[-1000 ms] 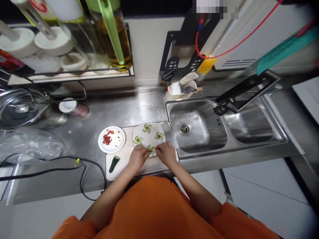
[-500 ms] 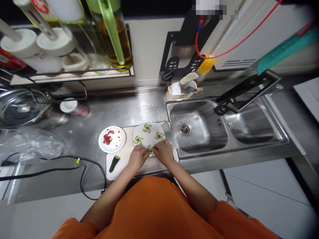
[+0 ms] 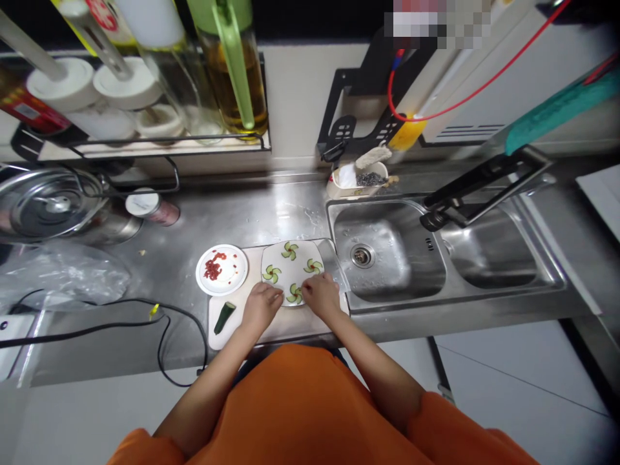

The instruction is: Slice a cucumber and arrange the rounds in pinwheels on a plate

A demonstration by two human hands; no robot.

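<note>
A white squarish plate rests on a pale cutting board and carries several pinwheels of green-edged cucumber slices with small red centres. The pinwheel nearest me lies between my hands. My left hand is at the plate's front left edge, fingers drawn together, a little apart from that pinwheel. At its right side is my right hand, fingers curled closed with the tips by the slices. Whatever either hand pinches is too small to make out. A cucumber piece lies at the board's left.
A round white plate with red bits overlaps the board's left. A flat, shiny blade-like piece lies beside my right hand. The double sink is to the right. Black cable and a plastic bag lie left.
My left hand has drawn back left from the front pinwheel, and my right hand has shifted slightly right of it. More of that pinwheel shows. The whole view has shifted a little.
</note>
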